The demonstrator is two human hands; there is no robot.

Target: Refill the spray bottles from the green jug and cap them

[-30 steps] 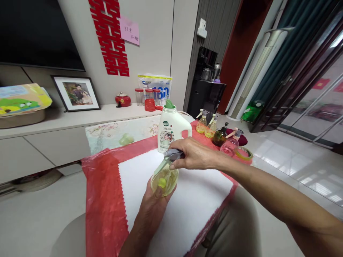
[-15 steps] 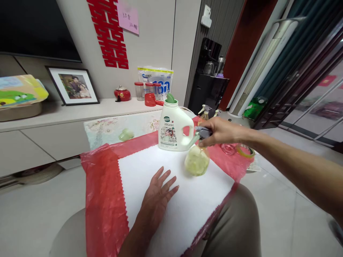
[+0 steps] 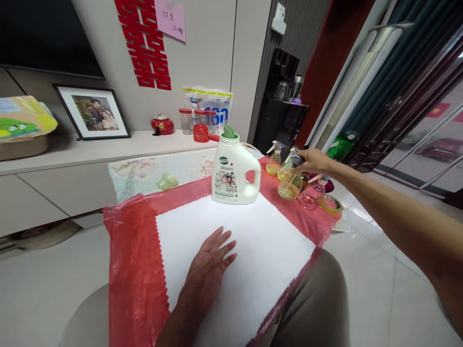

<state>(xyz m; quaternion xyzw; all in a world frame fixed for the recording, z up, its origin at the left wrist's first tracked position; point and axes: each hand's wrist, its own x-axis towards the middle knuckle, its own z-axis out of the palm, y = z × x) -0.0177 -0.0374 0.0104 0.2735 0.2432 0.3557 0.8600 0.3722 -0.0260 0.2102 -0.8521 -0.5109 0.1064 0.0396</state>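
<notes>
Right hand (image 3: 314,161) grips spray bottle (image 3: 289,188) by its top beside pink bottle (image 3: 311,196), not yet released; base contact unclear. Left hand (image 3: 210,260): open, empty.

Appears bright and diffuse; shines palely on the floor (image 3: 372,279) at right, dims softly down the white sheet (image 3: 260,250), looks crisp mid-view, stretches and leans toward the edges.

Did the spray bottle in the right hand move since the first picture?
Yes, rightward. The spray bottle was in front of the white jug; now the right hand holds it to the jug's right.
</notes>
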